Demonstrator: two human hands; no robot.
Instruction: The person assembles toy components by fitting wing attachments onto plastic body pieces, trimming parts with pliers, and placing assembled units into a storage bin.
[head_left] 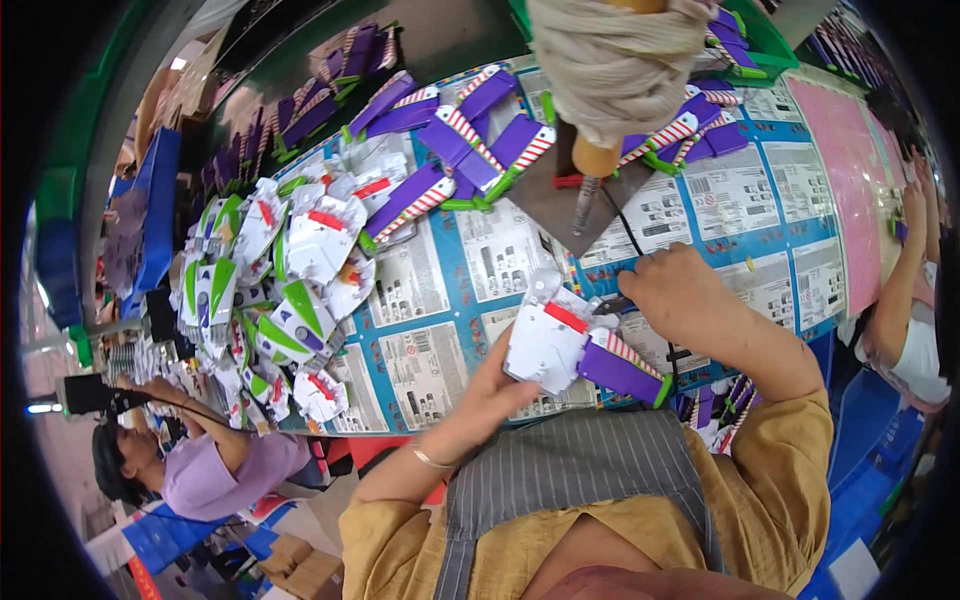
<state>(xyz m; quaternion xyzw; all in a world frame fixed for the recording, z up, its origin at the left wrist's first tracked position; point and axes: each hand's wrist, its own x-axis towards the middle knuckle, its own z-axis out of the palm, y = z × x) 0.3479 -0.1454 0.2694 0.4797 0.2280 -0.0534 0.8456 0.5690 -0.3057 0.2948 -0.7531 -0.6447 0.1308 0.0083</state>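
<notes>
White toy shell (545,350) over the near edge of the table (465,335), its left lower edge pinched by left hand (488,390), purple wing (622,372) at its right side, right hand (668,292) curled round a dark tool (612,304) by the shell's upper right, exact tip contact unclear.

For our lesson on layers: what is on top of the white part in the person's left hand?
A red piece sits on the white part. The left hand covers some of its lower-left edge; the surface beneath those fingers cannot be seen.
</notes>
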